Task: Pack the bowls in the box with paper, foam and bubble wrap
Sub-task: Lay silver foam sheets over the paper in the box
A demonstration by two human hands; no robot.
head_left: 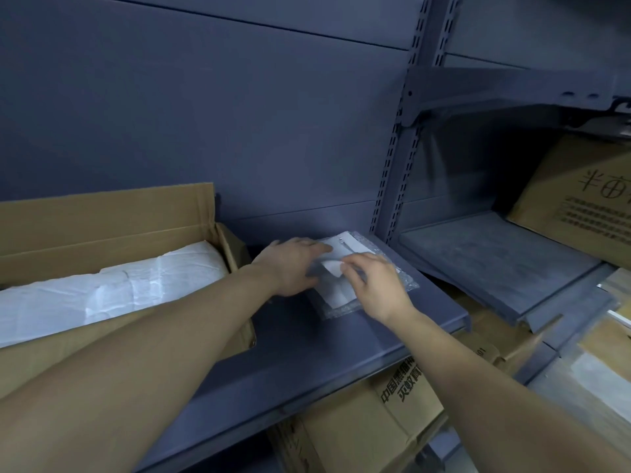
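On your shelf the open box sits at left, paper inside it. Right of it lies the bubble wrap (a sheet on top) — cartons stand below, another carton on the neighbouring shelf.

**Printed Chinese characters on three cardboard boxes**

On the side of the large carton under the grey shelf, printed in dark ink in two tilted lines: first "中国黑", followed by more characters too blurred to read; below it "灭蚁真", with the line running up to the shelf edge. On the smaller carton just beside it, only the digits "01", near its upper edge. On the brown box at the right, in large characters "半" and one more, perhaps "亩", the rest cut off by the frame; under them several lines of small print, too fine to read.
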